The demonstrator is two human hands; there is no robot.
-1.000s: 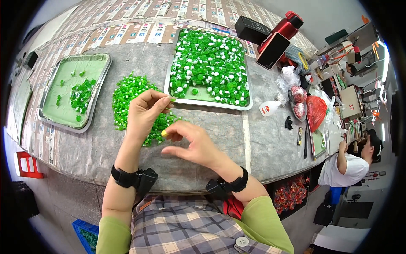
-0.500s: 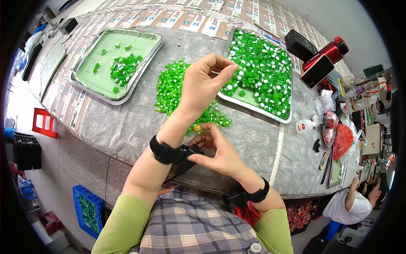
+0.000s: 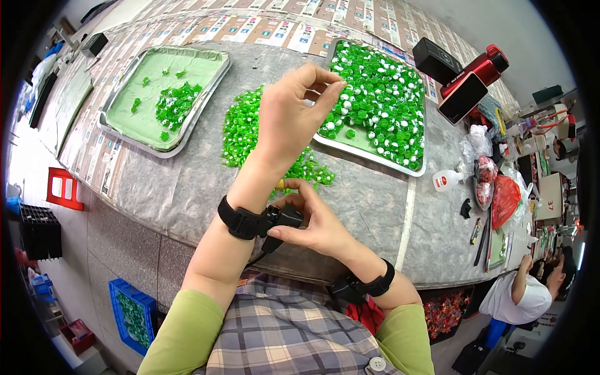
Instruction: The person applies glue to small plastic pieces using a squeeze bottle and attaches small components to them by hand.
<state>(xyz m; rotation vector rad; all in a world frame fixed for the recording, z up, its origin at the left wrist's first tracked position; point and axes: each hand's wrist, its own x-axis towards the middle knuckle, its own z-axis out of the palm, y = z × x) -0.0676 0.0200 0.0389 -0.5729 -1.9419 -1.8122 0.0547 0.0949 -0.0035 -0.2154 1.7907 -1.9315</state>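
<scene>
On the grey-covered table, a green plastic-looking bead pile is set between metal trays, seemingly for reach; above it the left hand is pinched, nearside the right hand curled, contents indiscernible.

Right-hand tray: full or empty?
Mostly full: green and white pieces cover most of the tray, with green lining showing near its front edge.

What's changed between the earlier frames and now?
The right hand moved from beside the green pile to the black left-wrist device; contact is unclear. The left hand, fingertips pinched, moved away from the body, along the fuller tray's left edge. The fuller tray, sparser tray and green pile stayed put.
</scene>
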